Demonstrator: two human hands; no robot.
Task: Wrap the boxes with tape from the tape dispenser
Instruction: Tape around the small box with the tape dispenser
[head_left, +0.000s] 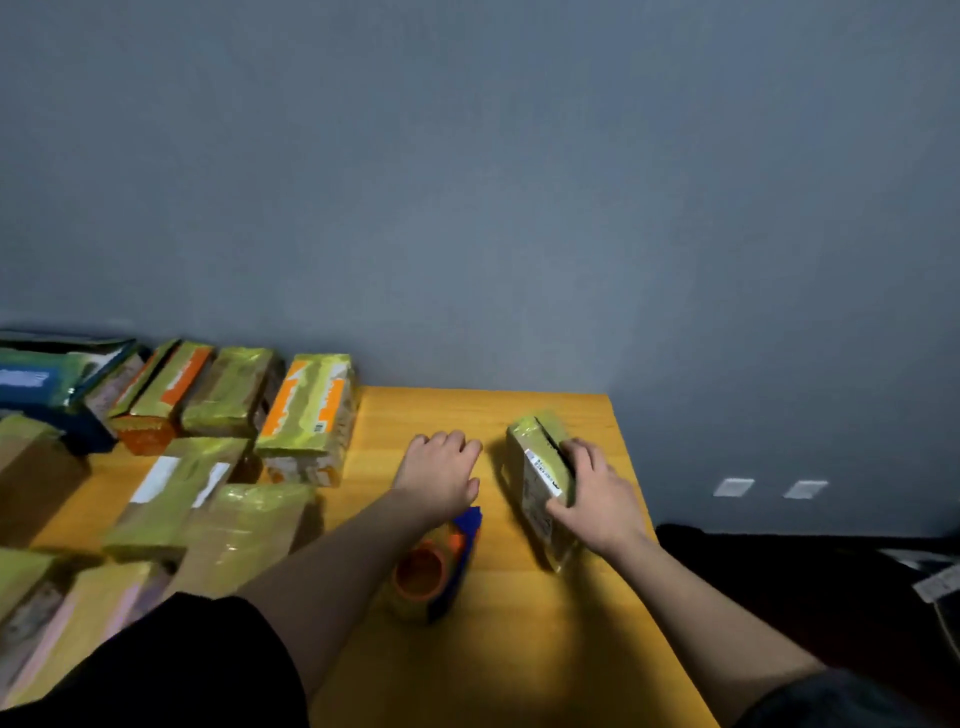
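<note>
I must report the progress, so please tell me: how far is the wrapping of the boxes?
Many boxes on the left already look covered in shiny tape. The right hand grips one taped box standing on the table. The left hand is open, holding nothing, above the tape dispenser. No clearly bare box shows, though the blur keeps me unsure.

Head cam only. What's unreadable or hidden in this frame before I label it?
- Tape dispenser: head view, far end hidden under the left forearm; tape end not visible.
- Box under the right hand: label print too small to read; right side covered by the fingers.
- Left hand: contact with the table unclear.
- Stacked boxes: motion-blurred, cut by the left edge; count uncertain.
</note>
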